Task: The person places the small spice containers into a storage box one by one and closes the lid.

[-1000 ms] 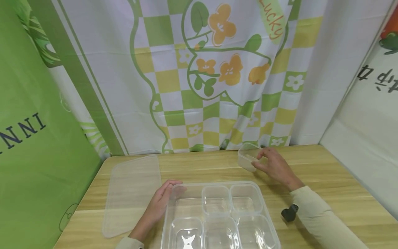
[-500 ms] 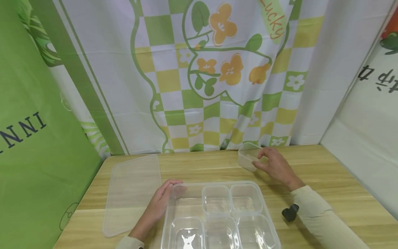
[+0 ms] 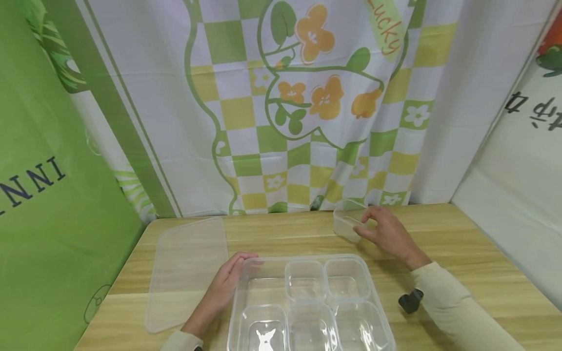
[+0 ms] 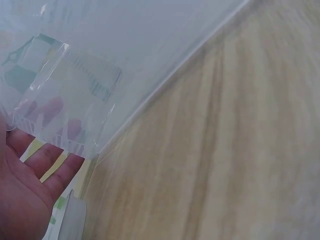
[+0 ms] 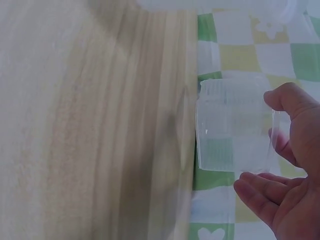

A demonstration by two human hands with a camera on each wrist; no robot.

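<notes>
A large clear plastic box (image 3: 259, 270) stands at the front of the wooden table, with several small clear tubs inside; one (image 3: 306, 282) sits at its back middle. At the box's back left corner is my left hand (image 3: 228, 280), its fingers laid against the outside of the wall. The left wrist view shows those fingers (image 4: 55, 170) extended, their ends seen through the clear plastic. Farther back, my right hand (image 3: 388, 234) holds a small clear tub (image 3: 344, 226) between thumb and fingers. The right wrist view shows this tub (image 5: 232, 125) with fingers on opposite sides.
A flat translucent lid (image 3: 186, 273) lies on the table to the left of the large box. A patterned curtain (image 3: 272, 195) hangs behind the table's back edge, close to the tub in my right hand. Cloth walls (image 3: 52, 243) stand at both sides.
The small tub in my right hand has shifted slightly left and up, tilting a little. My left hand and the large box stay almost where they were.
</notes>
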